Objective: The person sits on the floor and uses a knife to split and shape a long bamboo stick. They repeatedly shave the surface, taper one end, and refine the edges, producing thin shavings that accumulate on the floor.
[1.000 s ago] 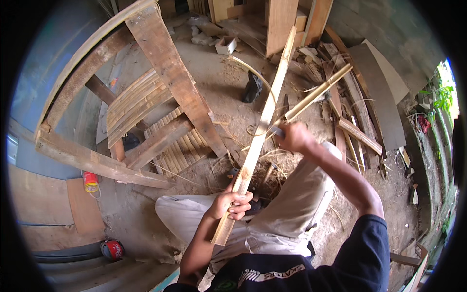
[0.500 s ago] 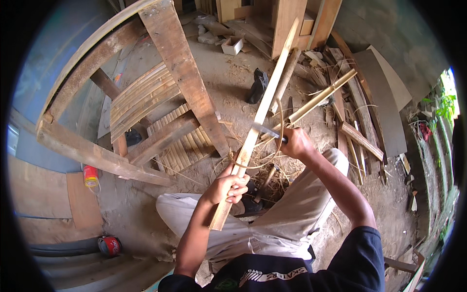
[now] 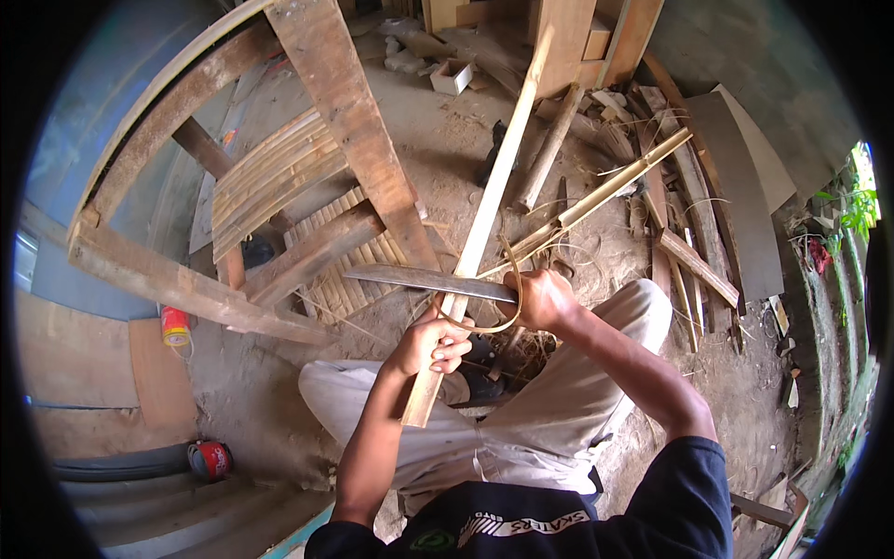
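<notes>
Just now one long strip of split bamboo slants up from over my lap, pale and straight, narrowing toward its far end and browner near the close end. The fingers of my left hand are wrapped around its lower part, pressed together. Just above them one long knife lies across it, the grey blade pointing left; the fingers of my right hand are curled tight around its handle. One thin curl of shaving loops between my hands; whether it is attached, I cannot tell. Beyond, on the ground, lie one trough-shaped bamboo piece and one round pole. To my left stands one big wooden frame, with two slatted panels, an upper one and a lower one. Farther out I count one small white box and two red containers, one near the frame, one lower down.
</notes>
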The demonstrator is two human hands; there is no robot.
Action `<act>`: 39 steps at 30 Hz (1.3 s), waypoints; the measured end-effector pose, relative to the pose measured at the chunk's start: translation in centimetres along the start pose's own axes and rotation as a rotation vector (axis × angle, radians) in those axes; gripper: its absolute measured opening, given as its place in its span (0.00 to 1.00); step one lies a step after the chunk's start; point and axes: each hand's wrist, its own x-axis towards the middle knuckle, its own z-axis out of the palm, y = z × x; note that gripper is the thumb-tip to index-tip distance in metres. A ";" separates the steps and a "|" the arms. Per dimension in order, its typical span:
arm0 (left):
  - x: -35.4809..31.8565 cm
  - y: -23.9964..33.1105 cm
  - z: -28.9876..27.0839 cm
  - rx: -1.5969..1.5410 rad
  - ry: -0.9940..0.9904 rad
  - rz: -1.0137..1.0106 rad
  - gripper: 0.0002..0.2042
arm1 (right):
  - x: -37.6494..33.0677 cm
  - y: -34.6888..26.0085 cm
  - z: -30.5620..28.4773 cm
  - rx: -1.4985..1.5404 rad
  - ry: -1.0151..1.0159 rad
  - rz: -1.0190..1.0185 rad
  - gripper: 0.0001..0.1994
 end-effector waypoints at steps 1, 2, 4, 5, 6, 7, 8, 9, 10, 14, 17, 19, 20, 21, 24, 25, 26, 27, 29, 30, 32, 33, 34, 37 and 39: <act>0.0 -0.1 0.1 -0.036 -0.048 -0.013 0.04 | 0.2 0.2 0.2 -0.077 -0.020 0.132 0.10; -0.1 -0.2 0.3 -0.031 -0.150 0.008 0.04 | 0.2 0.4 0.4 -0.131 0.014 0.153 0.08; 0.2 -0.4 0.7 -0.064 -0.117 -0.069 0.17 | 0.5 1.6 0.6 -0.141 0.145 0.034 0.09; 0.2 -0.6 0.9 -0.087 -0.183 -0.062 0.17 | 0.4 2.4 0.8 -0.077 0.216 -0.039 0.10; 0.4 -0.7 1.1 -0.065 -0.117 -0.035 0.17 | 0.4 3.3 0.8 -0.097 0.190 0.023 0.10; 0.2 -0.9 1.1 -0.084 -0.123 -0.048 0.16 | 0.2 4.1 1.0 -0.103 0.165 0.070 0.10; 0.2 -1.0 1.2 -0.094 -0.090 -0.043 0.15 | -0.1 4.7 1.0 -0.079 0.100 0.101 0.09; 0.3 -1.0 1.1 -0.081 -0.115 -0.025 0.14 | -0.5 4.9 1.2 -0.083 0.128 0.114 0.08; 0.2 -1.0 1.1 -0.111 -0.077 -0.037 0.16 | -0.9 5.1 1.2 -0.093 0.247 0.089 0.05; 0.9 -0.5 0.8 -0.154 -0.087 -0.005 0.17 | -1.8 3.4 1.4 0.012 0.019 0.225 0.06; 1.1 -0.5 1.2 -0.122 -0.145 -0.012 0.26 | -1.5 2.4 0.3 -0.019 0.067 0.055 0.08; 0.9 -0.5 1.7 -0.062 -0.257 -0.003 0.32 | -0.9 2.4 -0.8 -0.064 0.138 0.282 0.09; 0.7 -0.5 1.9 -0.111 -0.173 -0.024 0.34 | -0.8 2.1 -1.1 -0.144 0.315 0.197 0.08; 0.6 -0.5 2.0 -0.117 -0.170 -0.023 0.36 | -0.7 2.0 -1.5 -0.042 0.133 0.235 0.08; 0.7 -0.2 2.3 -0.139 -0.168 -0.017 0.37 | -0.7 1.8 -2.1 0.055 -0.066 0.078 0.07; 0.8 -0.2 2.3 -0.168 -0.199 -0.025 0.37 | -0.5 2.0 -2.3 -0.093 -0.031 0.145 0.07; 0.9 -0.1 2.4 -0.148 -0.213 -0.052 0.37 | -0.4 2.0 -2.3 -0.243 -0.001 0.226 0.08; 1.0 -0.1 2.4 -0.084 -0.247 -0.041 0.37 | -0.3 2.2 -2.4 -0.094 0.153 0.342 0.09; 1.1 0.0 2.4 -0.118 -0.159 -0.019 0.36 | -0.1 2.3 -2.2 -0.120 0.114 0.296 0.11; 1.1 -0.1 2.4 -0.126 -0.151 0.031 0.35 | 0.1 2.4 -2.1 0.030 -0.125 0.399 0.11; 1.2 -0.3 2.4 -0.149 -0.167 -0.042 0.34 | 0.3 2.5 -1.8 -0.028 -0.163 0.072 0.13; 1.2 -0.4 2.4 -0.172 -0.207 -0.041 0.33 | 0.4 2.6 -1.8 -0.077 -0.022 0.167 0.09; 1.1 -0.6 2.3 -0.185 -0.263 -0.031 0.32 | 0.4 2.5 -1.7 -0.110 0.104 0.248 0.06; 1.0 -1.2 2.3 -0.193 -0.185 -0.071 0.32 | 0.5 2.4 -1.6 -0.015 0.047 0.338 0.11; 1.0 -1.4 2.2 -0.144 -0.132 -0.058 0.32 | 0.4 2.4 -1.7 0.094 -0.134 0.117 0.11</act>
